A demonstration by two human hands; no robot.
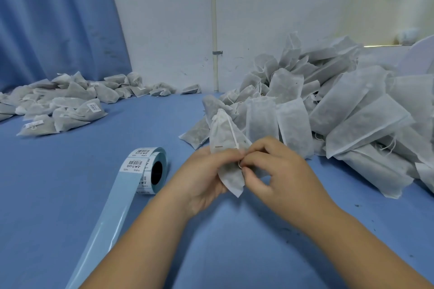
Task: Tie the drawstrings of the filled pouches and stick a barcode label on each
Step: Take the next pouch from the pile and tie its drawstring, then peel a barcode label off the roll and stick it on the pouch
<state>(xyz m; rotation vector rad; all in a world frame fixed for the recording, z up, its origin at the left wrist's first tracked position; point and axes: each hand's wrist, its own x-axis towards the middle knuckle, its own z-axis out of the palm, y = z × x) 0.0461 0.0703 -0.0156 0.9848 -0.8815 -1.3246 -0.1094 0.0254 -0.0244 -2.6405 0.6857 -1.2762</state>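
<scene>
**Hands**
- Left hand [204, 178]: fingers curled round the pouch [222, 135] from its 9 o'clock side, gripping its middle.
- Right hand [278, 171]: thumb and forefinger closed in a narrow pinch on the drawstring [232, 130], at a small loop against the face of the pouch. The other fingers are curled.
- The two hands touch at the fingertips, just above the table [211, 253].

**Pouch**
- Held clear of the table at the centre of the view, between both hands.
- Gathered neck points to 11 o'clock and the bottom corner points to 5 o'clock.
- The drawstring runs from the neck down the face of the pouch to the pinch point.
- A small mark shows on the face near the left fingertips. Whether it is a label cannot be told.

**Label roll**
- The roll [150, 166] lies at 9 o'clock from the hands, near the left wrist, with its core opening facing the person.
- Barcode labels show on its outer turn.
- A bare backing strip [105, 223] runs from the roll toward 7 o'clock and off the lower edge of the view.

**Pouch stocks**
- Right pile [347, 110]: at 2 o'clock from the hands, a high heap of filled pouches with open, flat tops and loose strings. Its nearest pouches lie just behind the held one.
- Left pile [58, 103]: at 10 o'clock, well apart from the hands, a low spread of pouches with gathered necks. Several carry a white barcode label.

**Surroundings**
- A blue cloth covers the table.
- A blue curtain [58, 19] hangs at 10 to 11 o'clock.
- A white wall [281, 7] with an upright pipe [213, 26] stands at 12 o'clock.
</scene>
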